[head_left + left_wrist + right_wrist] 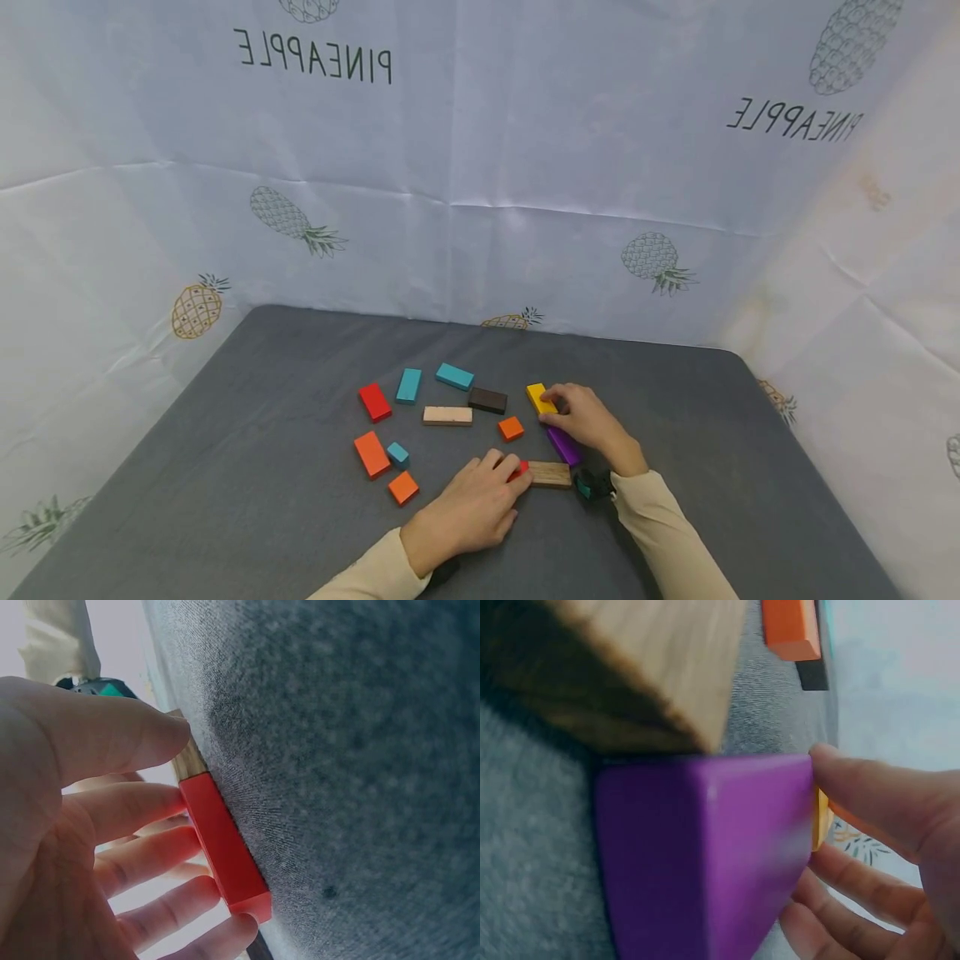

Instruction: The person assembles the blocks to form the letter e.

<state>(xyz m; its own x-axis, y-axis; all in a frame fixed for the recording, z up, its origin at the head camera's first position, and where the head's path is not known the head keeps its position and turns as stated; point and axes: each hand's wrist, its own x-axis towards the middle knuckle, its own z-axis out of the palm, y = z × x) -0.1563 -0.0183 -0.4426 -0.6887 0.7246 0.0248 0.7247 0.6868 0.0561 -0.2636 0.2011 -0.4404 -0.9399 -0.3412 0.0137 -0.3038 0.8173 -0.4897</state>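
Observation:
My left hand [476, 504] rests over a red block [223, 844], its fingers touching the upper side. The left thumb lies against a wooden block [550, 474], which meets the red block end to end. Farther back, my right hand [588, 417] pinches a yellow block [537, 395] between thumb and fingers. A purple block [564, 446] lies between the yellow block and the wooden one. In the right wrist view the purple block's near end sits against the wooden block, and its far end meets the yellow block, mostly hidden by the fingers.
Loose blocks lie left and behind on the grey table [262, 467]: orange [512, 428], dark brown [487, 400], pale wood [447, 416], several blue [408, 386], red [375, 402] and larger orange-red [372, 454]. A pineapple-print cloth [480, 167] hangs around the table.

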